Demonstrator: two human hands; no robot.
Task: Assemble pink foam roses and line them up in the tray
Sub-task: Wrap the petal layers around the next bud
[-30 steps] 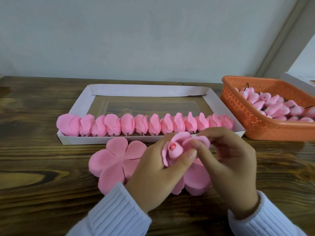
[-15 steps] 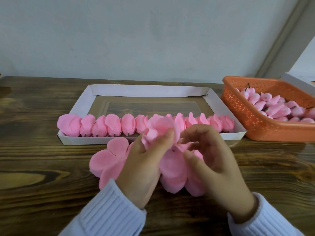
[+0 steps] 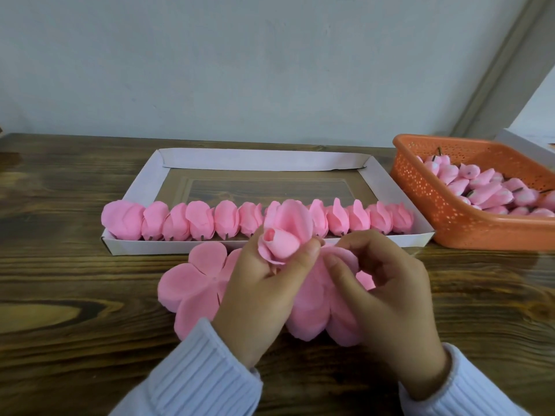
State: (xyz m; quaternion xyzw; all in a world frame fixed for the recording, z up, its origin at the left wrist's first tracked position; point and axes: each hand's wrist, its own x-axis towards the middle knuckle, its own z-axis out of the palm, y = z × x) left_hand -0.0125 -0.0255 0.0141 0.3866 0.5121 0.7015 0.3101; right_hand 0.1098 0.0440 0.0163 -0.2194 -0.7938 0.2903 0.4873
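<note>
While the left hand (image 3: 264, 289) grips the rose bud (image 3: 280, 244), the curled right hand (image 3: 387, 295) pinches a petal (image 3: 345, 257).

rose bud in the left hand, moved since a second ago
Yes: the rose bud has risen leftward, now overlapping the front wall of the white tray.

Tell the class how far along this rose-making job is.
Done: one row of roses in the tray. In hand: the left hand grips a half-wrapped rose; the right hand pinches a loose petal. Left: a flat petal piece, buds in the orange basket.
</note>
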